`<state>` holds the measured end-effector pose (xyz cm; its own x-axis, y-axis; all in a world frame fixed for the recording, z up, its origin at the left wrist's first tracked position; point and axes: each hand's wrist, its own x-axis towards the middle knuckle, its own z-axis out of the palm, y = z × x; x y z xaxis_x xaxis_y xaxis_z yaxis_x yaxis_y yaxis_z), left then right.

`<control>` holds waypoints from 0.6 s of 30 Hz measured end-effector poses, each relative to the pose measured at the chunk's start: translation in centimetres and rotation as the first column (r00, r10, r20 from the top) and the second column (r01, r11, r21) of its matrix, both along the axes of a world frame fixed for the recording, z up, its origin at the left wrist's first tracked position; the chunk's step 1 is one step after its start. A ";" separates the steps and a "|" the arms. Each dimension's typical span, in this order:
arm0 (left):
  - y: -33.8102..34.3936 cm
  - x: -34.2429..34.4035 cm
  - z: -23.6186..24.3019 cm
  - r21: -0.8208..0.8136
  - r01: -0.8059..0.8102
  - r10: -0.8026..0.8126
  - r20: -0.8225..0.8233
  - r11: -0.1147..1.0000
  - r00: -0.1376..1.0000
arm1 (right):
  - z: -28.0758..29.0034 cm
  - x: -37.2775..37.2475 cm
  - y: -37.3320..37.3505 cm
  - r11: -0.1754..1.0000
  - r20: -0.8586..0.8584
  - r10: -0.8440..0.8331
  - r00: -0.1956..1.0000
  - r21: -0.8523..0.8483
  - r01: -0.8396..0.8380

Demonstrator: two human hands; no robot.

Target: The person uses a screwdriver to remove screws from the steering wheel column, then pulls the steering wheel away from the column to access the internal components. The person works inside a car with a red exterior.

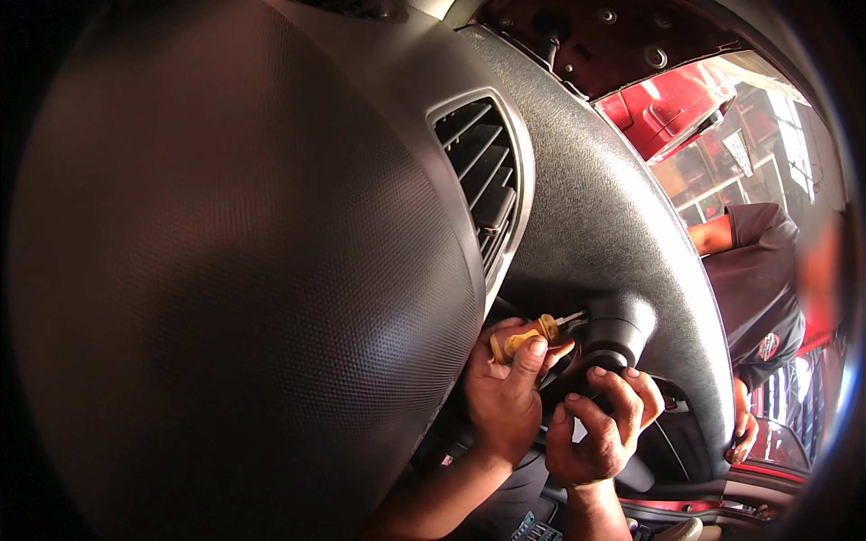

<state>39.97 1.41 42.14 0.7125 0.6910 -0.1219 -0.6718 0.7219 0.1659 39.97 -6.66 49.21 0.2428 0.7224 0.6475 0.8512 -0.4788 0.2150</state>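
Yellow-handled metal screwdriver [512,344], gripped in left hand [505,401], pointing right and slightly upward at black cylindrical plastic housing [621,326], just above curled right hand [600,437] of unclear hold.

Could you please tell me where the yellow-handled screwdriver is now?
In the head view, the yellow-handled screwdriver is right of and below centre, in the bare left hand, its metal shaft by the round black plastic housing.
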 end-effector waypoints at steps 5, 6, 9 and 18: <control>-0.4 0.1 -0.1 0.061 -0.097 0.100 -0.043 0.993 0.994 | -0.1 0.0 0.0 1.000 -0.001 -0.003 1.000 0.011 0.003; -0.3 0.0 -0.2 0.107 -0.094 0.104 -0.093 0.990 0.990 | -0.1 0.0 0.0 1.000 -0.001 -0.006 1.000 0.010 0.006; 0.0 -0.4 0.4 0.230 -0.140 0.182 -0.171 0.963 0.968 | -0.2 0.0 0.0 1.000 -0.001 -0.007 1.000 0.005 0.007; 2.2 -1.1 2.1 0.162 0.025 -0.001 -0.145 0.986 0.989 | 0.0 0.0 -0.1 1.000 0.005 -0.015 1.000 -0.002 0.015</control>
<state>38.84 3.62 44.20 0.7047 0.7008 -0.1103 -0.6230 0.6857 0.3764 39.97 -6.74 49.20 0.2506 0.7200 0.6472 0.8428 -0.4911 0.2200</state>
